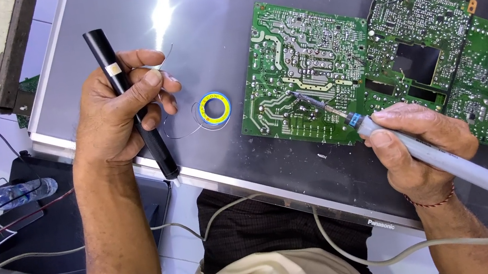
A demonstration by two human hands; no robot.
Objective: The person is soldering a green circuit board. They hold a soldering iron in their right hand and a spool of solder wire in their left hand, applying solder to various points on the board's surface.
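Observation:
My left hand (116, 110) grips a black pen-shaped tool (127, 96) and also pinches a thin strand of solder wire (164, 58) between the fingertips. A small blue and yellow solder spool (214, 108) lies just right of that hand. My right hand (423, 143) holds a grey soldering iron (431, 155) like a pen. Its tip (296, 94) touches the solder side of a large green circuit board (304, 65). Two more green boards (419, 23) lie joined to its right.
The boards rest on a grey flat panel (207, 8) lying face down as a worktop. The iron's grey cord (362, 254) loops over my lap. A plastic water bottle (16, 193) and cables lie on the floor at left.

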